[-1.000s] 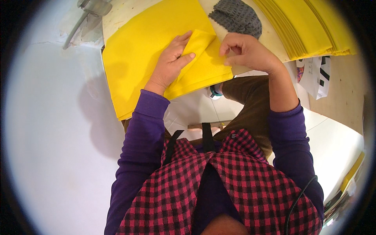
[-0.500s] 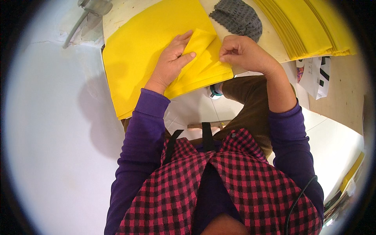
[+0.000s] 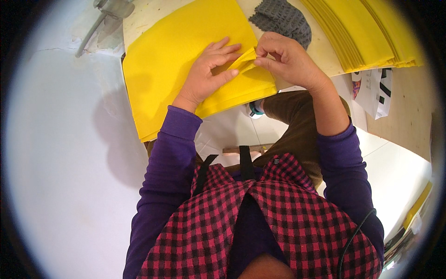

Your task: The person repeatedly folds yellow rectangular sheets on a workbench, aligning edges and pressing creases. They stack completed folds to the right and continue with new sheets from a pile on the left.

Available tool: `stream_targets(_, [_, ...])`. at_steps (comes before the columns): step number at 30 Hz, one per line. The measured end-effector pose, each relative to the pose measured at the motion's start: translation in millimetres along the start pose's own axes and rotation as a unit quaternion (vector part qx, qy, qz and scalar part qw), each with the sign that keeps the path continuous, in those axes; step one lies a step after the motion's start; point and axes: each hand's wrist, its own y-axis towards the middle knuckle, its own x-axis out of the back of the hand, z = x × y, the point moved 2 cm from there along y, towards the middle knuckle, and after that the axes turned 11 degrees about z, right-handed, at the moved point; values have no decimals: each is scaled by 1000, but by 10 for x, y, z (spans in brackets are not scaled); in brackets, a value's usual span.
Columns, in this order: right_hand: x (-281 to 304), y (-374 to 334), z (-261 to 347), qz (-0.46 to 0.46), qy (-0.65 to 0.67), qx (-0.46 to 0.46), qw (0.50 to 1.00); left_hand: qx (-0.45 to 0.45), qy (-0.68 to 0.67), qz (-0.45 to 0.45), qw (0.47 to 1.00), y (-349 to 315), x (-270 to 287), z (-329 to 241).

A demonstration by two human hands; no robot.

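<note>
A stack of yellow sheets (image 3: pixel 176 51), paper or thin cloth, lies on the table before me and overhangs its near edge. At the stack's near right corner, a corner of the top sheet (image 3: pixel 245 59) is lifted and bent into narrow folds. My right hand (image 3: pixel 288 60) pinches the tip of that corner between thumb and fingers. My left hand (image 3: pixel 208 69) rests on the stack with its fingers spread, its thumb and fingertips beside the folded part. Behind my right hand lies a crumpled dark grey textured cloth (image 3: pixel 281 21).
Another pile of yellow sheets (image 3: pixel 357 35) fills the table's far right. A white printed bag (image 3: pixel 374 93) hangs below the table edge there. At the far left stands a grey metal fitting with a bent rod (image 3: pixel 95 32), by the pale wall (image 3: pixel 60 153).
My right hand has moved left and taken hold of the sheet's corner. The broad raised flap is now gathered into narrower folds. My left fingers have spread wider.
</note>
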Motion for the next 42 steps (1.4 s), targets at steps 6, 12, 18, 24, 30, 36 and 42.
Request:
stream_targets(6, [-14, 58, 34, -47, -52, 23, 997, -7, 1, 25, 1000, -16, 14, -38])
stream_targets(12, [-2, 51, -2, -57, 9, -30, 998, 11, 0, 42, 999, -4, 10, 2])
stream_targets(18, [-4, 74, -143, -91, -117, 25, 989, 3, -5, 18, 1000, -11, 1, -1])
stream_targets(24, [-86, 123, -222, -50, -150, 33, 987, 22, 95, -14, 995, 5, -12, -169])
stream_targets(30, [-127, 126, -208, -44, -79, -19, 996, 79, 243, -11, 967, -193, 21, -360])
stream_targets(36, [-139, 91, -209, -49, -46, -54, 996, 179, 355, -36, 917, -1031, 252, -407])
stream_targets(42, [-148, 75, -245, -43, 9, -74, 996, 222, 378, -144, 887, -1944, 667, -190])
